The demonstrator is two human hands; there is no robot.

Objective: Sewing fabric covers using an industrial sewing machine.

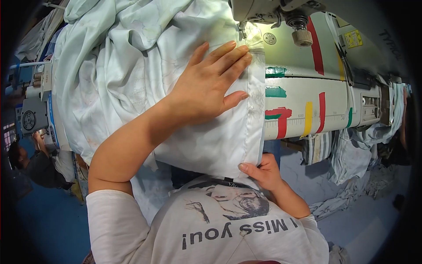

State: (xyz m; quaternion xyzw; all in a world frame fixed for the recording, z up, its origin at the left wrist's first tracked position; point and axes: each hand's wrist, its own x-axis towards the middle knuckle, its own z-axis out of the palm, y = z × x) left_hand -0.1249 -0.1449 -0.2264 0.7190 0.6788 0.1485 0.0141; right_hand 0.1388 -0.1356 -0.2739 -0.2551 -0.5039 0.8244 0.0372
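A pale mint-white cloth [145, 83] lies bunched on the left and smoother along its right side, where a stitched hem [252, 114] runs toward me. My left hand [211, 81] rests flat on it, fingers stretched and slightly spread, the tips just short of the presser foot [241, 31] of a sewing machine [272, 11]. Down by my body, my right hand [263, 171] pinches the near corner of the hemmed edge, thumb on top and the other fingers partly hidden beneath. The far end of the hem sits in bright light at the needle area.
The machine bed [294, 101], marked with coloured tape strips and a ruler scale, extends right of the cloth. A ribbed tension knob [302, 37] hangs above it. More fabric [351, 154] is heaped at the right. Another person [37, 165] sits at the far left beside a machine motor [33, 121].
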